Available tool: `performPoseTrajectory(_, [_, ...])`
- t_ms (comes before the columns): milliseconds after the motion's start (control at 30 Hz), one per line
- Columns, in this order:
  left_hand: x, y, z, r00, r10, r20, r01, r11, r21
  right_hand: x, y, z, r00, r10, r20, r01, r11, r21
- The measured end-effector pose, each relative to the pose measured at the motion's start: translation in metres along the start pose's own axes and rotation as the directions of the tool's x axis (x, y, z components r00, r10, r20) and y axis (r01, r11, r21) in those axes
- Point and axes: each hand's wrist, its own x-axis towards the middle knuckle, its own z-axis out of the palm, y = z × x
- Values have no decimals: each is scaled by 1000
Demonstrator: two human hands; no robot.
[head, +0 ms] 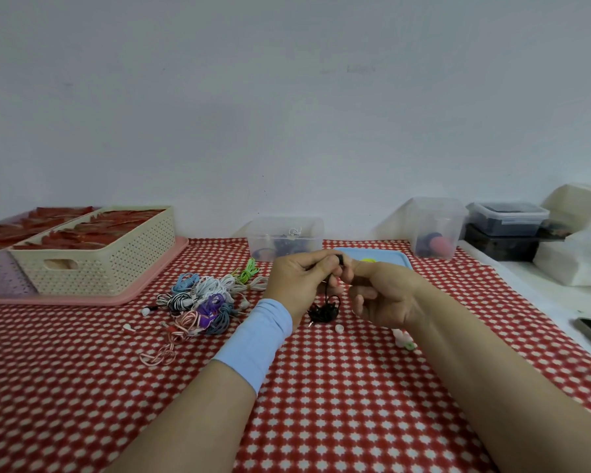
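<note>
My left hand (299, 274), with a light blue wristband, pinches the earbud end of a black earphone (325, 310) above the red patterned table (321, 404). The cord hangs down into a small black bundle between my wrists. My right hand (379, 295) is close beside the left one, its fingers curled at the same earbud. A small white ear tip (338, 327) lies on the cloth just below the bundle. Left of my hands lies a heap of coloured earphones (205, 302).
A cream perforated basket (99, 264) with red packets sits on a pink tray (151, 285) at the left. At the back stand clear boxes (285, 238) (437, 227) and a light blue tray (382, 257). Dark containers (509, 230) and white bags (577, 257) fill the right.
</note>
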Motion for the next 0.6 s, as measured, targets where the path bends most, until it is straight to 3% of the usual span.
performPoseTrajectory(233, [0,-5,2,996,-77,-40,72,991,-117,7,7,4,962,-228,-152,201,964,-175])
performPoseTrajectory(500, [1,-6,3,992,-96,-83,84,986,-142,0,5,8,961,-200,-190,174,974,-145])
performPoseTrajectory(600, [2,-8,0,990,-122,-70,114,987,-111,3,7,7,843,-469,-262,385,868,-315])
